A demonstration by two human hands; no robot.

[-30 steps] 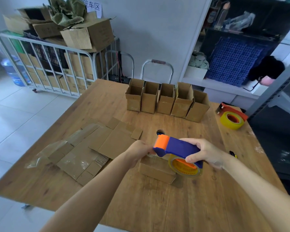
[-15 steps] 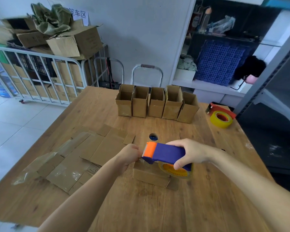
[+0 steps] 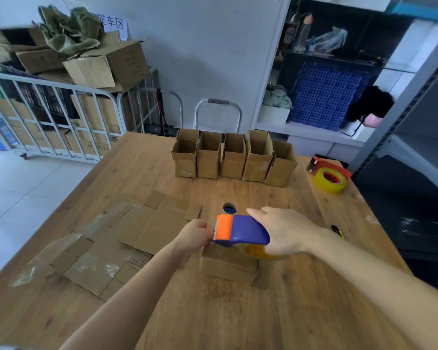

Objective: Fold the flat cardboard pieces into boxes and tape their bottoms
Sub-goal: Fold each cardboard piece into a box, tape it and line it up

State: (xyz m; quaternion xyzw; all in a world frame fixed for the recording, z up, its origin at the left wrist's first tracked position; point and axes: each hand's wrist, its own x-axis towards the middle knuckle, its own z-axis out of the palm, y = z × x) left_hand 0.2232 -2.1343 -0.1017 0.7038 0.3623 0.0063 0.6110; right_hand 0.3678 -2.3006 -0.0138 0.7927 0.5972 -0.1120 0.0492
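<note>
Mid-frame, right hand [image 3: 286,233] is gripping blue-orange plastic tape dispenser [image 3: 240,229] over brown cardboard box [image 3: 228,266] for taping; left hand [image 3: 195,236]: hold unclear.

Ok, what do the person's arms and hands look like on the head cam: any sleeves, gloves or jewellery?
The left forearm and right forearm are bare as far as the frame reaches; no sleeve edge comes into view. The left hand and right hand are ungloved. No watch, bracelet or ring shows on either wrist or on the fingers that can be seen.
</note>
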